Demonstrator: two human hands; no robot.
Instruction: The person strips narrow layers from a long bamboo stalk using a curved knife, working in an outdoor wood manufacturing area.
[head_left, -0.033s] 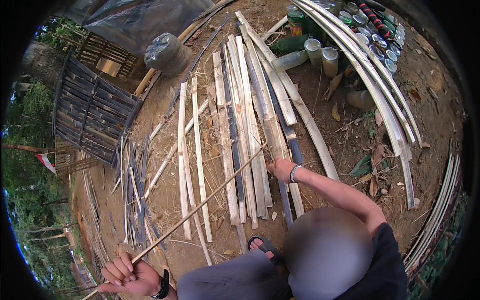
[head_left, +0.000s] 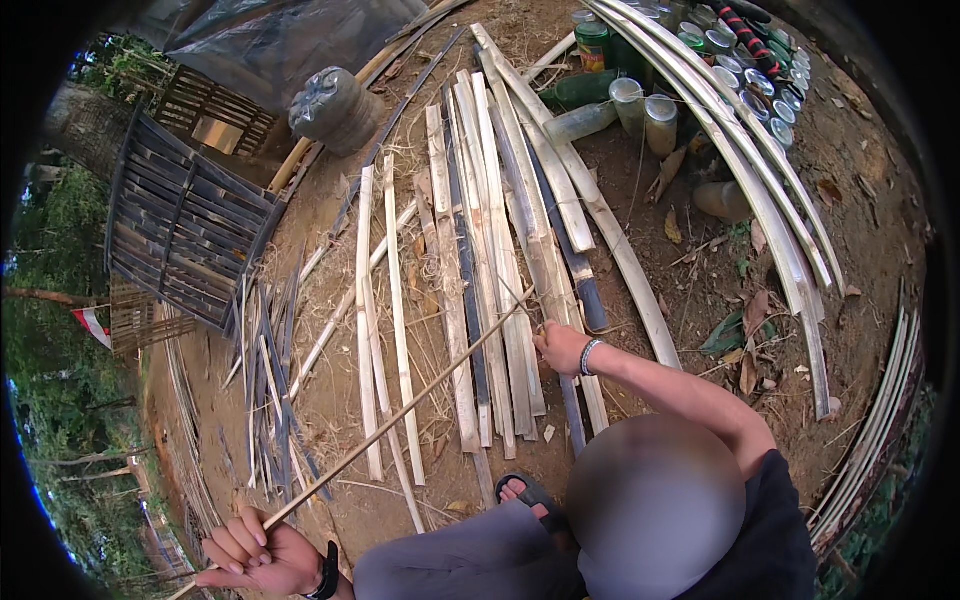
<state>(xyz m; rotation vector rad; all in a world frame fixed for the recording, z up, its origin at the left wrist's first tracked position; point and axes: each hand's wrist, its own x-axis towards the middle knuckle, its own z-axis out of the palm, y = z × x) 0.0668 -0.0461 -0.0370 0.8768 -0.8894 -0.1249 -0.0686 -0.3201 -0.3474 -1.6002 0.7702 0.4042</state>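
Gripping a thin bamboo strip (head_left: 400, 415) at both ends, left hand (head_left: 262, 555) and right hand (head_left: 560, 347) span split slats (head_left: 470, 280).

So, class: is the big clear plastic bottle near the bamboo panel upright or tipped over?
Tipped over. The plastic bottle lies on its side on the dirt ground beside the bamboo panel.

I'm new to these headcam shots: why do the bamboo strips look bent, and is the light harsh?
Head view: fisheye lens bows the long bamboo slats toward the black round rim; daylight is soft, with no hard shadows; the thin strip between left hand and right hand stays sharp.
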